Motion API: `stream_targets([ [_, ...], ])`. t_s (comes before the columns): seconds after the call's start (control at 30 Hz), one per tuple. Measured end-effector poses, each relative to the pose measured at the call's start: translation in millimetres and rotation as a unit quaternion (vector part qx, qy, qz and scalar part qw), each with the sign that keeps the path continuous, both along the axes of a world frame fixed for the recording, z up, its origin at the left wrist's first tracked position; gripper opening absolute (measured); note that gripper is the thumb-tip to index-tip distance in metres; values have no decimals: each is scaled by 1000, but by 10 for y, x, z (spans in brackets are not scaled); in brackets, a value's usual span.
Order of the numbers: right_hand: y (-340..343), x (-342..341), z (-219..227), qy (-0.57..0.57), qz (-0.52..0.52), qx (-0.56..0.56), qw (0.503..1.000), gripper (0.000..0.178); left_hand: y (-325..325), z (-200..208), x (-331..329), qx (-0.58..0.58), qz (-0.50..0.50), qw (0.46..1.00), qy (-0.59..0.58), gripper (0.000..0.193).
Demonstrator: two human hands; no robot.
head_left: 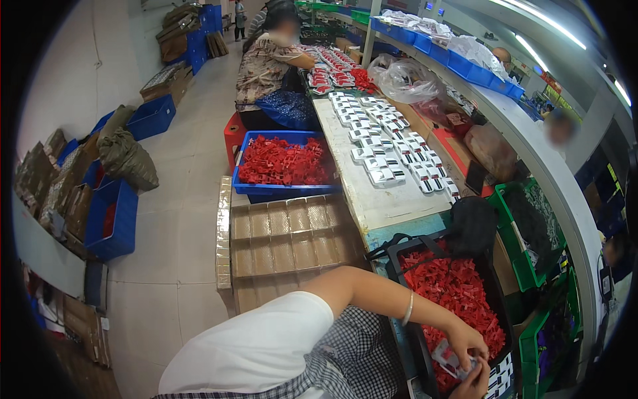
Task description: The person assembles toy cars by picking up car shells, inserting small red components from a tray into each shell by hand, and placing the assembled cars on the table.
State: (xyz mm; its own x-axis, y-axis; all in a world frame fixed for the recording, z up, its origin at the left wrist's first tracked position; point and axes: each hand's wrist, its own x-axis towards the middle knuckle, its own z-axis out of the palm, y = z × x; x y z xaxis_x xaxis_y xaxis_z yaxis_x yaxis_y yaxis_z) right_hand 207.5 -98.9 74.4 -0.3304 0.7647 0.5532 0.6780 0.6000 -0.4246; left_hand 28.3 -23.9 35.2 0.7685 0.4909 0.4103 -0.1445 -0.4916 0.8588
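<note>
Both of my hands meet over the lower right of a black crate (392, 259) heaped with small red plastic parts (455, 286). My left hand (467, 342), below a bangle on the wrist, has its fingers bent around a white toy car body (449, 360). My right hand (473, 382) comes from the lower edge and closes on the same body, at its right end. Fingers hide much of it, so any small part between them cannot be made out. Next to my right hand lie white car bodies (500, 378) with dark windows.
White car bodies stand in rows on the bench (362, 199). A blue bin (282, 163) of red parts sits left of it, behind a divided cardboard box (286, 233). Green crates (525, 233) line the right. A co-worker (266, 70) sits farther along.
</note>
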Motion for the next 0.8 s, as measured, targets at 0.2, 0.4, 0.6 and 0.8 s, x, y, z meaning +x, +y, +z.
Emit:
stream_targets([
  [0.2,585,144,-240,3,20,-160,987,32,548,-722,-40,-16,187,981,-38,20],
  [0.4,732,196,-645,-221,60,-25,973,33,670,-654,-131,-117,414,897,-100,23],
  [0.6,881,69,-409,-137,62,-46,988,22,657,-623,-139,-183,453,860,-146,25],
  [0.8,964,-387,-17,4,83,3,996,19,678,-579,15,-191,420,869,-178,27],
])
